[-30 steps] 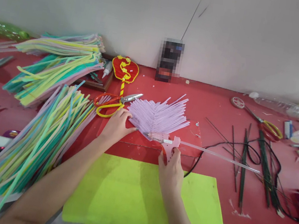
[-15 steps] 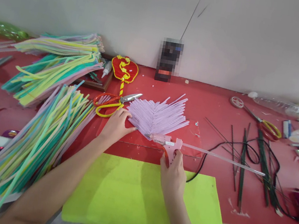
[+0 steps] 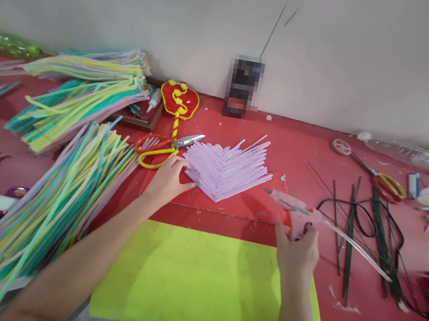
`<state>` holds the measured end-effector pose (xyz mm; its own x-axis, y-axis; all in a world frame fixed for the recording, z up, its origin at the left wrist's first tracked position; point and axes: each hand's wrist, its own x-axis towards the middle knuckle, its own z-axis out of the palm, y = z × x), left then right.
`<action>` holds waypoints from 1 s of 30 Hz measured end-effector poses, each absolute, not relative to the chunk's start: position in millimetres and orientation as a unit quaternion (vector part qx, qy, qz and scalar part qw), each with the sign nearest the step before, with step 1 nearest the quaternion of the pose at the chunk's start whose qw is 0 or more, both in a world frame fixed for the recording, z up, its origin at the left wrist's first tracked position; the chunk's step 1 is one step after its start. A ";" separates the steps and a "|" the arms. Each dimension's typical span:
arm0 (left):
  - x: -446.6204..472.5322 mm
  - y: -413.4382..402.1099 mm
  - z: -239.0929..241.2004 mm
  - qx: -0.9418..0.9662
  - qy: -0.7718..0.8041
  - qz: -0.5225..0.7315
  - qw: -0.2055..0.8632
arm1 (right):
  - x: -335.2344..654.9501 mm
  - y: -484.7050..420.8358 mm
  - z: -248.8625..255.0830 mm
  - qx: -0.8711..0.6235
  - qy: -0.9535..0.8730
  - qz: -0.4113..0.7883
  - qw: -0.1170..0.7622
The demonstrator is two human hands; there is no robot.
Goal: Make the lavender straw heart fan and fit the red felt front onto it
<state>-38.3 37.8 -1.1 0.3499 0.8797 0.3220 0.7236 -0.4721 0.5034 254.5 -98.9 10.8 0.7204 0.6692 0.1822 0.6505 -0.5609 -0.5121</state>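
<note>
My right hand (image 3: 298,248) is wrapped round the handle of a pink hot glue gun (image 3: 293,204). A clear glue stick (image 3: 356,247) sticks out of its back end, and its nozzle points left, apart from the lilac work. A leaf-shaped piece of lilac pipe cleaners (image 3: 223,167) lies flat on the red table in a V pattern. At its left lower edge rests my left hand (image 3: 170,179), thumb stretched out and apart from the fingers, with nothing seen in its grasp. Just behind that hand lie scissors (image 3: 167,150) with red and yellow handles.
Bundles of coloured pipe cleaners (image 3: 64,195) spread over the left side. A red and yellow fan-shaped ornament (image 3: 179,101) lies at the back. Dark green wire stems (image 3: 350,232), a black cord (image 3: 402,238) and more scissors (image 3: 389,185) are on the right. A yellow-green sheet (image 3: 194,283) covers the front edge.
My right hand has carried the glue gun rightward, off the bottom tip of the lilac piece. My left hand and the lilac piece stay where they were.
</note>
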 end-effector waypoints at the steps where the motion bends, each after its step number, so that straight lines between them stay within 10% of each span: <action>1: -38.5 38.0 -1.4 0.811 0.493 0.285 0.138 | 267.5 -97.4 9.2 -0.889 -0.361 -0.002 0.282; 13: -40.5 38.0 -2.3 0.807 0.489 0.295 0.150 | 307.6 -67.5 10.6 -0.901 -0.394 -0.071 0.165; 20: -41.9 40.6 -6.0 0.802 0.492 0.296 0.165 | 232.0 -62.1 18.0 -0.731 -0.581 0.007 0.359; 30: -43.5 41.5 -7.7 0.808 0.482 0.300 0.157 | 162.1 -47.9 1.7 -0.631 -0.682 0.139 0.343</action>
<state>-43.5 41.5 -7.7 0.3552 0.8734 0.3332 0.6851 -0.4857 0.5429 162.1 -47.9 1.7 0.0324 0.9558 0.2923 0.7658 0.1641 -0.6217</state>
